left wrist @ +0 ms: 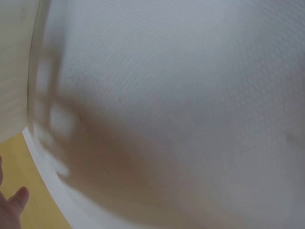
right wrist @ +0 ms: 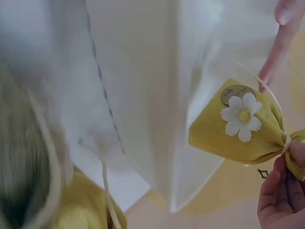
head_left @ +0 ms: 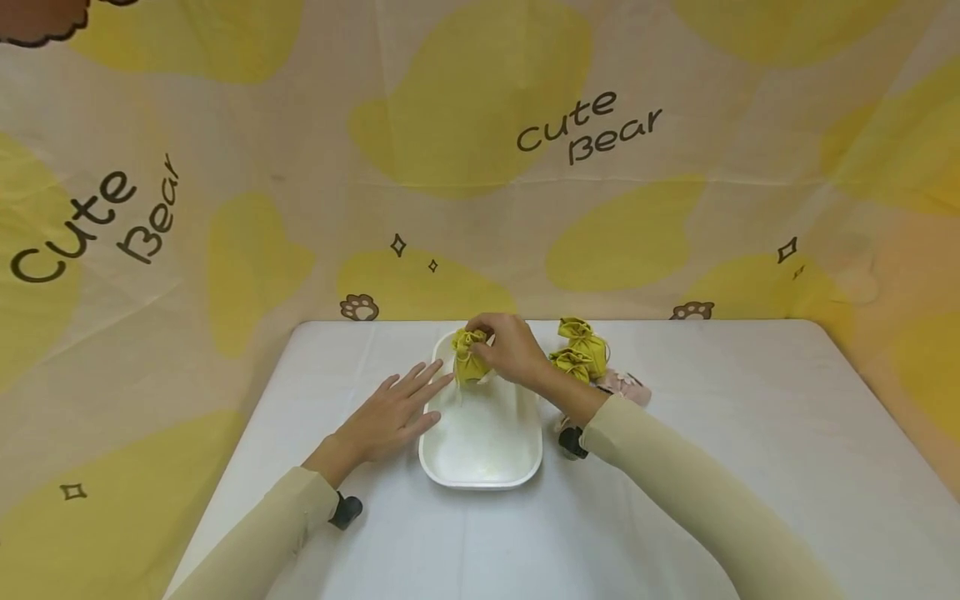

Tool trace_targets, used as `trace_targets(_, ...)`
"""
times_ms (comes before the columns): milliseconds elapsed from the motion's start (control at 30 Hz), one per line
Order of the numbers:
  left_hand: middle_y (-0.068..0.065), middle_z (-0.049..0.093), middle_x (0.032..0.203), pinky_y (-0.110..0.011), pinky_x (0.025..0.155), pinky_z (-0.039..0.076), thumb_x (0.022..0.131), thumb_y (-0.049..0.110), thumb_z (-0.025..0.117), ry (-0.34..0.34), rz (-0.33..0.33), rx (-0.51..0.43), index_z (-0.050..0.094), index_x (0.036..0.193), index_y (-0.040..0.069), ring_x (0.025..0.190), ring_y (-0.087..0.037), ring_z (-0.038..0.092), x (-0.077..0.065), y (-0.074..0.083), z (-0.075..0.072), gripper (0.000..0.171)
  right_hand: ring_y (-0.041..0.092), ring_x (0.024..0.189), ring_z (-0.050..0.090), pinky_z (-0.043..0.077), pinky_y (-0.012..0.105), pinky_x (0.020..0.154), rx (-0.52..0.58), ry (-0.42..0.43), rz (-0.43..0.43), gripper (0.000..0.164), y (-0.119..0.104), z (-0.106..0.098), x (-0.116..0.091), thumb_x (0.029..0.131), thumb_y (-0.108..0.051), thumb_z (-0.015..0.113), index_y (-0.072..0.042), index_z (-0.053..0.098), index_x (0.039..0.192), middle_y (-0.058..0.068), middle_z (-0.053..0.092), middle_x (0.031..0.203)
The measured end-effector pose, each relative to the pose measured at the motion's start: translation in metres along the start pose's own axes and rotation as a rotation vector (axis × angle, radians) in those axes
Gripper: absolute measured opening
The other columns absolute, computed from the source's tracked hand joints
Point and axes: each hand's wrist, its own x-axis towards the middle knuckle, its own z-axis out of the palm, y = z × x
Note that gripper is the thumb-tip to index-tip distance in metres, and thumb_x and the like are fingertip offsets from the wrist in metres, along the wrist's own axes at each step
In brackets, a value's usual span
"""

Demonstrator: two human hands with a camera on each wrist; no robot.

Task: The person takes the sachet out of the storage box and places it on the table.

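My right hand (head_left: 513, 350) pinches the gathered neck of a yellow drawstring pouch (head_left: 470, 364) over the far end of a white tray (head_left: 483, 482). In the right wrist view the pouch (right wrist: 233, 126) shows a white flower and a small brown tag, its neck between the fingers (right wrist: 281, 191). My left hand (head_left: 393, 417) is at the tray's left rim with fingers spread and nothing held. Only a bit of that hand (left wrist: 12, 207) shows in the left wrist view. Whether its fingertips touch the rim I cannot tell.
Right of the tray, partly behind my right forearm, lie more yellow pouches (head_left: 588, 346) and a pink pouch (head_left: 626, 387). They stand on a white-covered table (head_left: 750, 467). A printed cloth backdrop (head_left: 465, 167) hangs behind the table.
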Motion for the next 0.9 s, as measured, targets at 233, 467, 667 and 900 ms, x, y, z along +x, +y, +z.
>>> trace_targets(233, 0.008, 0.01, 0.166, -0.06, 0.116, 0.021, 0.104, 0.056, 0.033, -0.014, -0.008, 0.002, 0.018, 0.16, 0.035, 0.152, -0.024, 0.013, 0.0, -0.001, 0.0, 0.061, 0.021, 0.087, 0.066, 0.055, 0.03, 0.074, 0.014, 0.049, -0.036, 0.021, -0.009, -0.03, -0.002, 0.087, -0.001, 0.073, -0.001, 0.072, 0.108, 0.01, 0.074, 0.1)
trace_targets(467, 0.009, 0.01, 0.166, -0.06, 0.117, 0.019, 0.104, 0.053, 0.038, -0.019, -0.019, -0.01, 0.019, 0.16, 0.036, 0.153, -0.024, 0.012, 0.0, -0.002, 0.001, 0.061, 0.022, 0.093, 0.065, 0.055, 0.032, 0.077, 0.034, 0.062, -0.043, 0.024, -0.013, -0.055, -0.003, 0.087, 0.0, 0.074, 0.0, 0.071, 0.112, 0.012, 0.073, 0.106)
trace_targets(667, 0.007, 0.011, 0.166, -0.059, 0.117, 0.019, 0.104, 0.056, 0.034, -0.018, -0.008, -0.007, 0.019, 0.16, 0.035, 0.152, -0.025, 0.013, 0.0, -0.001, 0.001, 0.062, 0.021, 0.095, 0.063, 0.052, 0.033, 0.077, 0.028, 0.084, -0.044, 0.025, -0.017, -0.078, -0.007, 0.087, -0.001, 0.074, -0.002, 0.071, 0.112, 0.009, 0.072, 0.106)
trace_targets(900, 0.006, 0.012, 0.166, -0.058, 0.117, 0.02, 0.104, 0.055, 0.035, -0.002, 0.005, -0.006, 0.021, 0.16, 0.033, 0.152, -0.025, 0.014, -0.001, -0.001, 0.0, 0.061, 0.022, 0.093, 0.063, 0.053, 0.037, 0.077, -0.018, 0.107, -0.068, 0.025, -0.011, -0.107, -0.018, 0.087, -0.001, 0.074, -0.001, 0.071, 0.112, 0.011, 0.073, 0.105)
